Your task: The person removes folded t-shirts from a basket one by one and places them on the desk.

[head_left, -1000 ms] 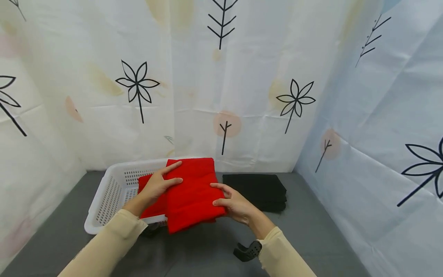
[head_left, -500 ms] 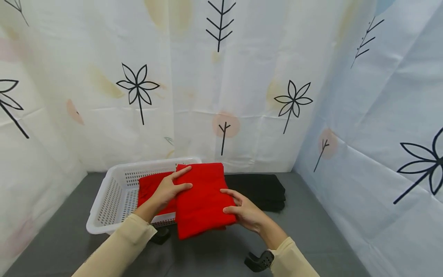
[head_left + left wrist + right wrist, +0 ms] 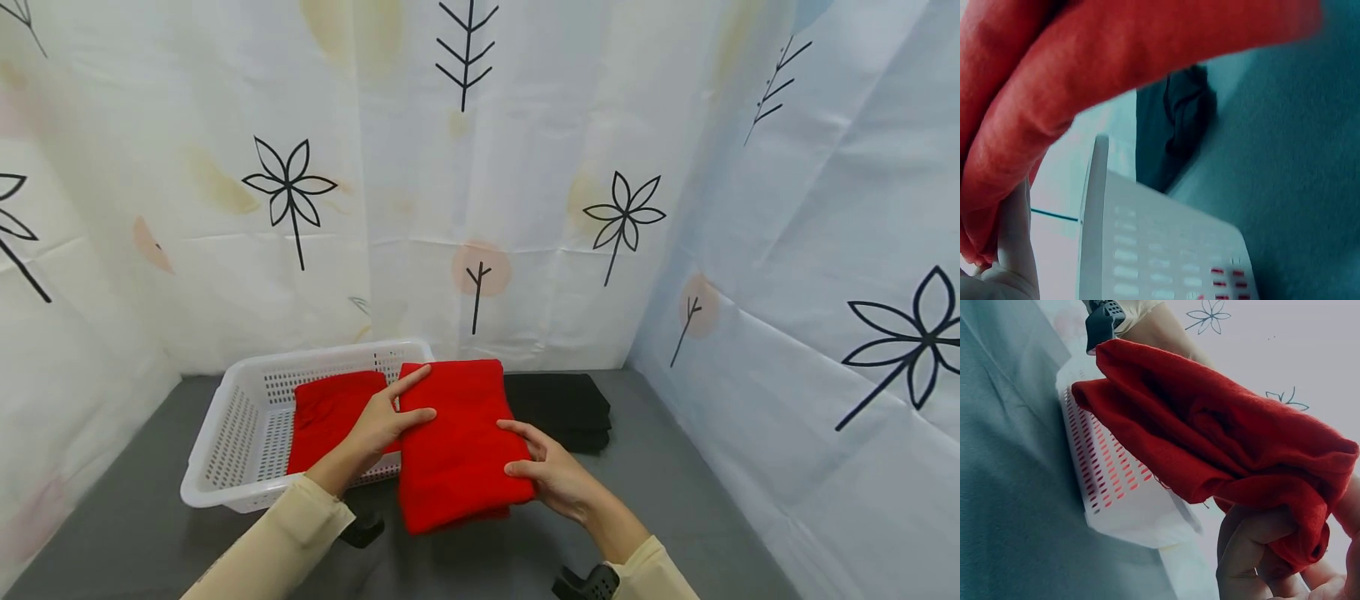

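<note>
A folded red cloth [image 3: 461, 446] is held up between both hands, above the grey table just right of the white basket. My left hand [image 3: 386, 423] grips its left edge, thumb and forefinger on the upper face. At the right edge my right hand [image 3: 558, 471] pinches it, with fingers curled beneath the layers in the right wrist view, where the folded cloth [image 3: 1210, 437] shows several layers from the side. Inside the white perforated basket [image 3: 240, 442] lies another red cloth [image 3: 330, 417], partly hidden by my left hand and the held cloth.
A stack of folded black cloth [image 3: 558, 408] lies on the grey table [image 3: 660, 492] behind and right of the held cloth. Patterned white curtains [image 3: 525, 167] enclose the back and sides.
Both hands have carried the red cloth rightward and slightly toward me, away from over the basket. More of the red cloth inside the basket now shows. The grips look unchanged.
</note>
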### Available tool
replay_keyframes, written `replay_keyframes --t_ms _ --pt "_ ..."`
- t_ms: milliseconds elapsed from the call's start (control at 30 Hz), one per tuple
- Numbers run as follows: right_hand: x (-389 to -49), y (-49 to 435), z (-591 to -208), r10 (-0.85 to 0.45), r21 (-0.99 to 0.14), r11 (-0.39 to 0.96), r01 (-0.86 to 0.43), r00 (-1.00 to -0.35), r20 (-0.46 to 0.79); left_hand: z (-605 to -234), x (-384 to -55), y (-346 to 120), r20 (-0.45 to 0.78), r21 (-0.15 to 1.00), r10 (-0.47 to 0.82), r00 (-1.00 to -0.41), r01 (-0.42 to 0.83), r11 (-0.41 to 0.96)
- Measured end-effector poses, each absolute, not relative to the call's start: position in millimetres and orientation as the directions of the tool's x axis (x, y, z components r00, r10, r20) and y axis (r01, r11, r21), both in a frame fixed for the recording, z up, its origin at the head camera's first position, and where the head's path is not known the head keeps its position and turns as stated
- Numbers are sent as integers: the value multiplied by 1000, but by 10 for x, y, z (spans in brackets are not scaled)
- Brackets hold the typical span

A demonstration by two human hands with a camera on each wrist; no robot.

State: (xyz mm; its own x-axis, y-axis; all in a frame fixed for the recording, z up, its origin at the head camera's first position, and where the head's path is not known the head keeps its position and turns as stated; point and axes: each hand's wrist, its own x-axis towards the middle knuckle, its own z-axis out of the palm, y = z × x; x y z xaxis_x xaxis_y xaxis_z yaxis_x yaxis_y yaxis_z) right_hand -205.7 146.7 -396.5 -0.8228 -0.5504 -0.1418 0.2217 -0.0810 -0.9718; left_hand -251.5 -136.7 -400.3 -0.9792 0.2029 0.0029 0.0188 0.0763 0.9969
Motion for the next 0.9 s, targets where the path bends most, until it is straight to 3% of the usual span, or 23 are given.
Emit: replay_keyframes --t_ms 533,900 --pt "-1798 1924 -4083 -535 -967 -99 234 -832 -146 -4132 -2402 -912 48 998 275 -960 60 35" --pt "-1638 2262 -4216 -522 -960 -141 243 -842 -136 -4239 -2388 -547 74 988 304 -950 112 110"
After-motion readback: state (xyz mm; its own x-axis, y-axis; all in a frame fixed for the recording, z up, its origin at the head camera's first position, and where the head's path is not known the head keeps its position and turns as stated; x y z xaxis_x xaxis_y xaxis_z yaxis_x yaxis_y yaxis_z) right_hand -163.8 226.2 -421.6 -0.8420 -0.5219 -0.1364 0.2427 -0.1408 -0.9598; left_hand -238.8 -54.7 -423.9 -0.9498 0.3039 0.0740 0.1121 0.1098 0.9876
